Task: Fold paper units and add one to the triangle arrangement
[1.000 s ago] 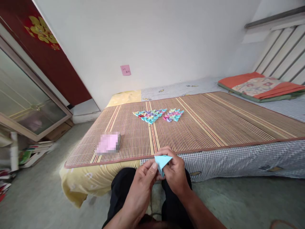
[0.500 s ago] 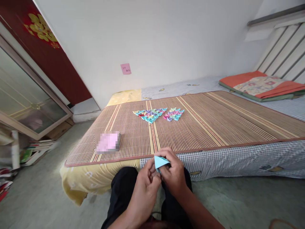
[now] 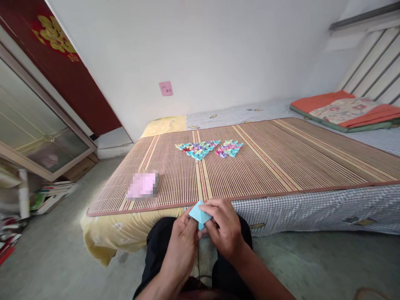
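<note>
A light blue sheet of folded paper [image 3: 199,213] is held above my lap, at the near edge of the bed. My left hand [image 3: 183,233] pinches it from the left and below. From the right, my right hand [image 3: 223,223] grips it, fingers lying over its upper right side. The paper shows a diamond-like shape with a crease down the middle and a small point hanging underneath. Farther off on the mat lie a larger group of colourful folded paper boats [image 3: 198,150] and a smaller group of the same kind [image 3: 229,148].
A striped bamboo mat [image 3: 256,166] covers much of the bed. On its left lies a pixelated pink stack [image 3: 142,185]. A folded orange quilt [image 3: 343,110] rests at the far right. Pink paper [image 3: 166,88] hangs on the wall; books [image 3: 51,196] lie on the floor at left.
The blue paper has turned from a narrow triangle to a wider diamond shape facing me, shifting slightly left. Both hands still hold it, and my right fingers now lie across its face.
</note>
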Demonstrator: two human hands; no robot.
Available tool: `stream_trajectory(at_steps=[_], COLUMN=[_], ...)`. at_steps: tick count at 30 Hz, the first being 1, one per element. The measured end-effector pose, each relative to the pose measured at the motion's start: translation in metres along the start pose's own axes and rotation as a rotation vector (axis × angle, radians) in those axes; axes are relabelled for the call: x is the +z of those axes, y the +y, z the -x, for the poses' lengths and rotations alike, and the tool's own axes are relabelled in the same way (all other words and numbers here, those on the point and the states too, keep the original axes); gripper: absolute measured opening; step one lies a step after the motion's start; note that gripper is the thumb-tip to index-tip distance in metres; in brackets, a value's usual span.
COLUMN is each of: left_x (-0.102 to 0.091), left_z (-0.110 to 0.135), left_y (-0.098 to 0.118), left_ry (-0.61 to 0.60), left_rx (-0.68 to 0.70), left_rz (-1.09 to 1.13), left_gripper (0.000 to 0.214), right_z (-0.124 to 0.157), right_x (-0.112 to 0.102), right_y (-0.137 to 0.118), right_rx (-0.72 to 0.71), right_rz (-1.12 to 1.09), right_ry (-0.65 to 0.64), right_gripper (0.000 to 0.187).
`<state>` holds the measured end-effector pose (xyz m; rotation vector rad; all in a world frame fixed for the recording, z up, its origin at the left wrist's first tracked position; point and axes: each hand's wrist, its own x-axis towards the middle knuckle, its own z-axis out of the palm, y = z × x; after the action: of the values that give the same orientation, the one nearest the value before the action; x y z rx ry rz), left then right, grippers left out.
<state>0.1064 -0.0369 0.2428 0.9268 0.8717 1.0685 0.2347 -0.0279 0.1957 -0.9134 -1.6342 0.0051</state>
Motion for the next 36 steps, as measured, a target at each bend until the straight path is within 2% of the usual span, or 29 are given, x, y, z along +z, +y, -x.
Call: stream_trajectory(at_steps=[4,9,20,36], left_x=[0.006,0.007,-0.005,-0.017], left_z=[-0.001,-0.003,-0.006,-0.01], left_y=[0.006,0.01,0.02,0.024], left_ry=[0.055,0.068,-0.002,0.024], left_rx=[-0.011,-0.045,-0.145,-0.22], left_rz=[0.047,0.101,0.199,0.262], left_gripper=[0.019,0.017,0.028,0.033], right_z=[0.0,-0.002,0.0,-0.008], right_x=[-0.004,-0.007,-0.013,-0.017], right_y=[-0.001,0.0,0.006,0.005], right_rx=[-0.068,-0.123,-0.152,-0.193], right_rz=[0.036,0.064,0.105,0.117], right_ry=[-0.029,-0.07,-0.184,-0.281], right_gripper=[0.039,0.044,0.042,0.033])
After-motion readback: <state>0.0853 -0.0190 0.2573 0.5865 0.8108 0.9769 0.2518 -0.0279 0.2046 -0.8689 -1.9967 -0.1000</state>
